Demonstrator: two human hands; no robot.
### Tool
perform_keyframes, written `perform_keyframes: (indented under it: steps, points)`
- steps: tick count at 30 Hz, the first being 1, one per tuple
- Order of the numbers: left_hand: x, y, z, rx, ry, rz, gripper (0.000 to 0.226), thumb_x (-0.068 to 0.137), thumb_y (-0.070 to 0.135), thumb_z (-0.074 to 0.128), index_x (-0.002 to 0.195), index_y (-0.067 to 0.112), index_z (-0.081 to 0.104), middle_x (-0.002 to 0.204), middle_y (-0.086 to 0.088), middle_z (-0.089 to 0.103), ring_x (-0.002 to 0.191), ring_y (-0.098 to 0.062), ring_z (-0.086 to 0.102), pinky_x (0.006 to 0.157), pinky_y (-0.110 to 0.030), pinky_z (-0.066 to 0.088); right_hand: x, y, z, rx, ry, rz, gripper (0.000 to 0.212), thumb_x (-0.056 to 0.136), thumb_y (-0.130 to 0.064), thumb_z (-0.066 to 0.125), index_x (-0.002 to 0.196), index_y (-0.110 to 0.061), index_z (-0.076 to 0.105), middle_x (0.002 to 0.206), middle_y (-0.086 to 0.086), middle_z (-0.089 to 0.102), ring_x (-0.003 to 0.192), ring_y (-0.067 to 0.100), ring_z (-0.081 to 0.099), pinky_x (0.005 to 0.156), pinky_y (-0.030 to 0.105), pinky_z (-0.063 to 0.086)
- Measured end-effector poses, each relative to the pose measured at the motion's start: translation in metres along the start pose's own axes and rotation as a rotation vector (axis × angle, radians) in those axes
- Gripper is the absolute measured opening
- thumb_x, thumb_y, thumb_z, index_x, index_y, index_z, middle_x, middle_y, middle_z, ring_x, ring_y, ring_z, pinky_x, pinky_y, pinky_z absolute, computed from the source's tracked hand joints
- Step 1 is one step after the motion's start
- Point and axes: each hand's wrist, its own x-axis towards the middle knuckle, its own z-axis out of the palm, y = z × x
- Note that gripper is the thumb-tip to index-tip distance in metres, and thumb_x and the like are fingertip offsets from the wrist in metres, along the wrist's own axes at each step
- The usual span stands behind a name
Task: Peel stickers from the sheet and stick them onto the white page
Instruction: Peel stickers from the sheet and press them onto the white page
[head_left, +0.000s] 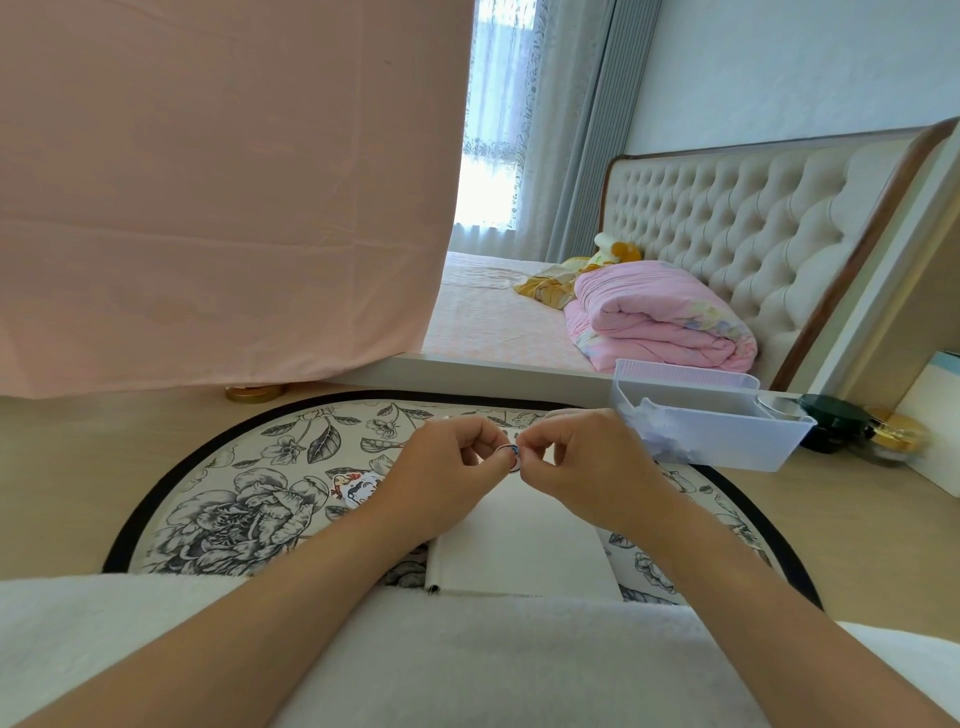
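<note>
Where a white fleecy cloth (467, 665) fills the bottom of the view, two bare forearms reach forward over it; just past its edge lies the white page (519, 535), blank, resting on a round floral mat (218, 509) with a black rim; the mat sits on a pale wooden surface (62, 467). Over the far end of the page the two hands meet; the left hand (447, 478) has its fingers curled and pinches a small round sticker (513, 457) from the left; the right hand (582, 462), fingers likewise curled, pinches the same sticker from the right, so that the fingertips of both hands close on it; its print is too small to read, and whether it touches the page cannot be told. Just left of the left wrist a colourful cartoon-printed piece (358, 486) lies flat on the mat, partly hidden by the wrist; whether it is the sticker sheet cannot be told. Beyond the right hand stands a translucent plastic bin (711, 436); to its right sit a dark green jar (831, 421) and a gold-lidded jar (898, 436). On the left hangs a pink cloth (223, 182), with a gold lid (254, 392) at its foot; farther back is a bed (488, 317) with a folded pink quilt (654, 317), a plush toy (618, 252) and a tufted headboard (753, 208); behind it grey curtains (587, 130) frame a bright window (493, 130).
</note>
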Motion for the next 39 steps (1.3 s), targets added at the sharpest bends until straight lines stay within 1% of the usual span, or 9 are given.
perform_keyframes:
  steps: [4, 7, 10, 13, 17, 22, 25, 32, 39]
  points:
    - [-0.001, 0.002, 0.001, 0.032, 0.023, -0.019, 0.015, 0.088, 0.023, 0.070, 0.074, 0.028, 0.069, 0.060, 0.018, 0.060, 0.048, -0.001, 0.041, 0.050, -0.012, 0.032, -0.001, -0.001, 0.002, 0.103, 0.000, 0.042, 0.017, 0.080, -0.030, 0.061, 0.070, -0.029, 0.074, 0.057, -0.018, 0.060, 0.049, 0.008, 0.047, 0.051, 0.029, 0.047]
    - [0.000, 0.002, 0.001, 0.019, 0.028, -0.038, 0.012, 0.088, 0.028, 0.069, 0.076, 0.027, 0.069, 0.065, 0.010, 0.065, 0.052, -0.004, 0.043, 0.054, -0.018, 0.036, 0.000, -0.004, 0.001, 0.307, -0.056, 0.163, 0.030, 0.085, -0.010, 0.065, 0.061, -0.028, 0.072, 0.050, -0.011, 0.054, 0.048, 0.006, 0.040, 0.051, 0.024, 0.039]
    - [-0.002, 0.002, 0.000, 0.095, 0.089, -0.019, 0.007, 0.088, 0.033, 0.071, 0.083, 0.032, 0.067, 0.078, 0.014, 0.066, 0.067, -0.003, 0.054, 0.062, -0.022, 0.041, -0.001, -0.008, 0.001, 0.466, -0.053, 0.280, 0.032, 0.089, -0.007, 0.064, 0.063, -0.024, 0.074, 0.061, 0.009, 0.067, 0.046, 0.010, 0.046, 0.048, 0.022, 0.040]
    - [-0.006, 0.005, -0.002, 0.363, 0.254, 0.133, 0.016, 0.086, 0.037, 0.073, 0.095, 0.038, 0.059, 0.089, 0.020, 0.059, 0.082, 0.002, 0.052, 0.066, -0.016, 0.039, -0.001, -0.010, 0.004, 0.485, -0.013, 0.318, 0.022, 0.092, -0.012, 0.065, 0.075, -0.015, 0.078, 0.071, 0.012, 0.072, 0.046, 0.009, 0.047, 0.047, 0.020, 0.040]
    - [-0.009, 0.012, 0.002, 0.433, 0.235, 0.161, 0.006, 0.088, 0.039, 0.068, 0.086, 0.038, 0.063, 0.080, 0.023, 0.064, 0.072, 0.006, 0.054, 0.058, -0.014, 0.033, -0.001, -0.007, 0.009, 0.389, 0.064, 0.274, 0.024, 0.090, -0.017, 0.067, 0.070, -0.027, 0.076, 0.062, -0.002, 0.068, 0.049, 0.003, 0.049, 0.052, 0.018, 0.042]
    - [-0.006, 0.010, 0.007, 0.218, 0.196, -0.029, 0.010, 0.087, 0.036, 0.069, 0.080, 0.033, 0.077, 0.074, 0.022, 0.072, 0.068, 0.004, 0.063, 0.072, -0.027, 0.055, -0.002, -0.004, 0.012, 0.224, 0.111, 0.212, 0.016, 0.089, -0.025, 0.068, 0.078, -0.031, 0.078, 0.068, -0.017, 0.069, 0.055, 0.004, 0.055, 0.059, 0.027, 0.050]
    - [-0.005, 0.010, 0.007, 0.122, 0.177, -0.098, 0.016, 0.088, 0.034, 0.069, 0.076, 0.029, 0.078, 0.070, 0.018, 0.073, 0.065, 0.001, 0.067, 0.071, -0.035, 0.059, -0.003, -0.004, 0.012, 0.144, 0.115, 0.162, 0.015, 0.089, -0.029, 0.067, 0.080, -0.034, 0.078, 0.072, -0.024, 0.069, 0.059, 0.008, 0.058, 0.061, 0.030, 0.053]
    - [-0.003, 0.005, 0.005, 0.140, 0.168, -0.079, 0.014, 0.088, 0.032, 0.069, 0.076, 0.030, 0.076, 0.070, 0.019, 0.072, 0.064, 0.001, 0.064, 0.070, -0.030, 0.057, -0.003, -0.008, 0.011, 0.071, 0.145, 0.074, 0.012, 0.088, -0.028, 0.069, 0.082, -0.033, 0.078, 0.068, -0.027, 0.066, 0.065, 0.001, 0.060, 0.063, 0.028, 0.053]
    - [-0.005, 0.006, 0.004, 0.246, 0.167, 0.012, 0.011, 0.090, 0.032, 0.065, 0.080, 0.035, 0.068, 0.073, 0.027, 0.063, 0.065, -0.008, 0.057, 0.063, -0.029, 0.048, -0.002, -0.007, 0.012, 0.147, 0.120, 0.144, 0.012, 0.087, -0.031, 0.067, 0.081, -0.034, 0.077, 0.071, -0.021, 0.069, 0.060, 0.004, 0.058, 0.063, 0.028, 0.053]
